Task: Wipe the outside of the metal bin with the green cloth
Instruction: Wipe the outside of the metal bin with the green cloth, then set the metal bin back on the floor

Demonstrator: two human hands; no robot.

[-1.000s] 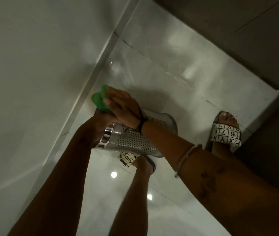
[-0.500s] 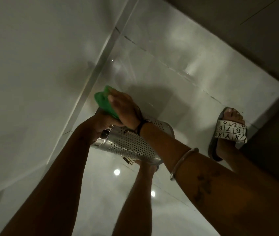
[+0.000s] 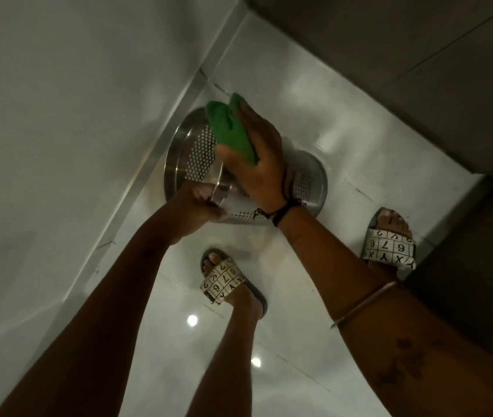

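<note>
Head view: folded green cloth [image 3: 233, 130] on perforated metal bin [image 3: 197, 152].

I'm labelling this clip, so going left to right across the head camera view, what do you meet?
White wall → left hand gripping the bin's rim → green cloth → right hand pressing the cloth on the metal bin → right sandal → dark panel.

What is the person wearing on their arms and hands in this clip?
No sleeves and no gloves: both forearms are bare. The right hand has a dark cord band at the wrist and a thin metal bangle higher up the forearm, near dark markings. The left hand shows nothing worn.
</note>
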